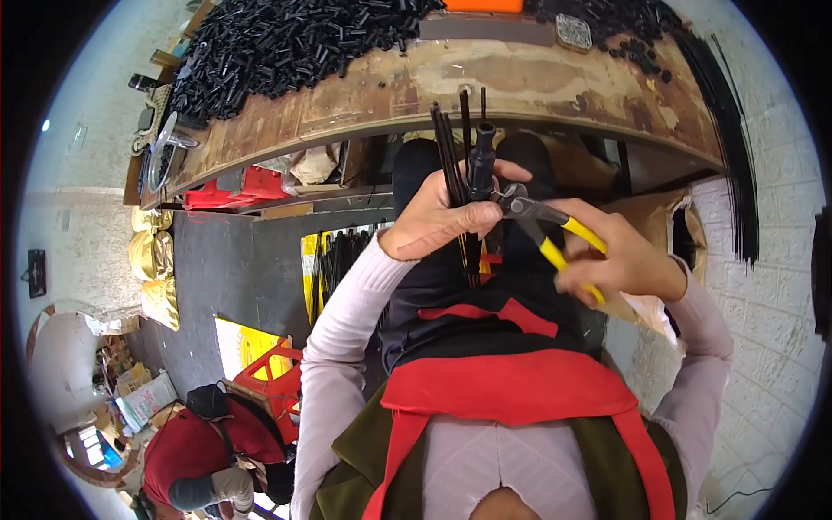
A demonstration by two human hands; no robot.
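Observation:
Above my lap, my left hand (446, 215) is closed round several thin black rods (448, 156) and a stepped black tubular piece (482, 160), all pointing toward the bench. The rods' lower ends run down below the palm. My right hand (615, 251) grips a pair of pliers (550, 217) with yellow handles and a metal head. The handles are spread apart, and some right fingers are smeared by motion. The pliers' head lies against or close beside the left fingertips and the black piece; what sits between the jaws is too small to tell.
A wooden bench (381, 91) ahead carries a heap of short black tubes (295, 48). Long black rods (732, 156) hang off its right end. Black rods (342, 260) lie on yellow sacking at left. Behind left, a person (208, 442) in red bends near a red stool (273, 381).

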